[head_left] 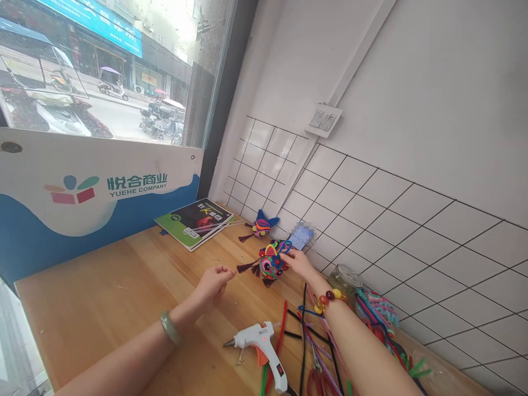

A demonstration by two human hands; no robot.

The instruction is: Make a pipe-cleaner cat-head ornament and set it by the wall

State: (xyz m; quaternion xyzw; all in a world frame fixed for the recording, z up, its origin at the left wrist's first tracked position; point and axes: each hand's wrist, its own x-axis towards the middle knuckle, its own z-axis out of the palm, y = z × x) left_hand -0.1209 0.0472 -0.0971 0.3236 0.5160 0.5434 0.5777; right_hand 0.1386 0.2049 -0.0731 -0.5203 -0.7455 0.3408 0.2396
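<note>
The fingers of my right hand (298,263) grasp the top of the colourful figure (272,266), just right of the centre. My left hand (214,284) has its fingers curled closed, left of it. Close behind the figure are the second figure (261,227) and the phone (301,237); below, the glue gun (264,344) and fuzzy stems (303,341) obstruct. Bare table (119,297) extends to its left edge.

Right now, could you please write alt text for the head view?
The right hand touches a colourful toy on a table, the left hand curled nearby. Around them lie a second toy, book, glue gun, scissors and pipe cleaners.
</note>
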